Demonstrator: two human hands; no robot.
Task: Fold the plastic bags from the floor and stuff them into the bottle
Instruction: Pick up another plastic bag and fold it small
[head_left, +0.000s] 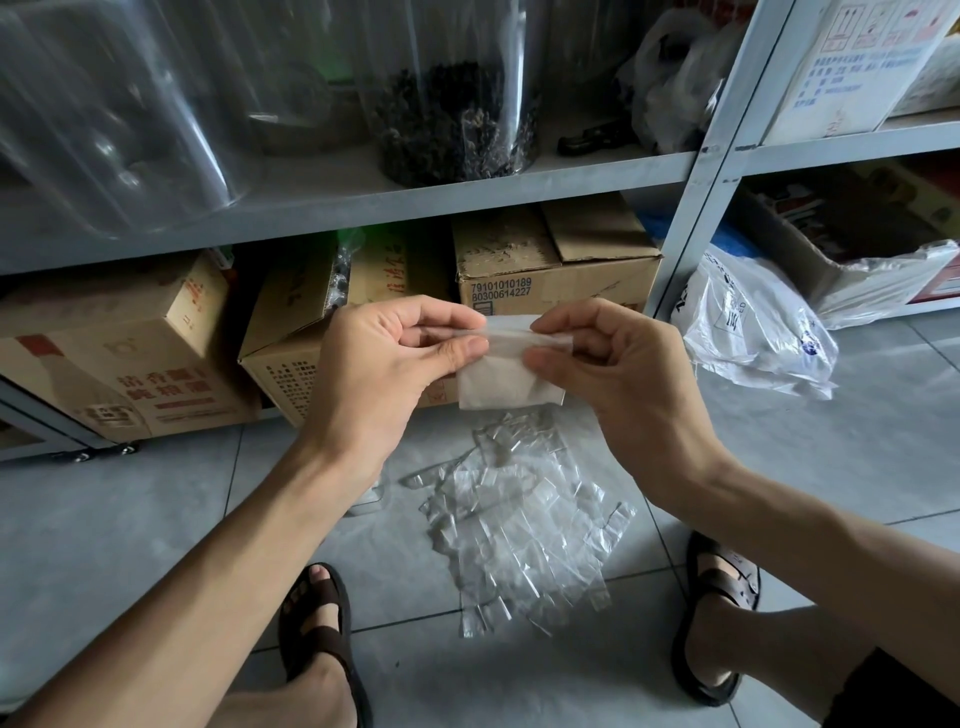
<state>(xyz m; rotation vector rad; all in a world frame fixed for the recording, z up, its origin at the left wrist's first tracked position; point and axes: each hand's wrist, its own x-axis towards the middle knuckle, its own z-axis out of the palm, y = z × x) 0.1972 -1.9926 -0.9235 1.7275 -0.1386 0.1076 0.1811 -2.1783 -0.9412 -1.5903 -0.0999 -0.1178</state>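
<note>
Both forearms reach forward from the lower corners of the view and meet in the middle, wrists raised, so the hands are held up over the floor in front of a shelf unit. The left hand (395, 358) is turned with its palm toward the right hand. Its thumb and forefinger pinch the upper left edge of a folded bag (498, 384), and its other fingers are curled in behind. The right hand (618, 374) mirrors it, with thumb and forefinger pinching the upper right edge of the same bag and the remaining fingers bent loosely below. The bag is a small whitish, half-clear rectangle that hangs between the two hands, its top edge drawn into a narrow strip.

Directly below the hands, a pile of clear bags (524, 530) lies crumpled on the grey tiled floor (130, 519), between the left sandal (317, 623) and the right sandal (717, 587). Behind the hands, cardboard boxes (556, 270) sit under the lowest shelf (467, 192). A jar (457, 104) with dark contents stands on that shelf. A white printed bag (753, 332) lies on the floor to the right, by the shelf post.
</note>
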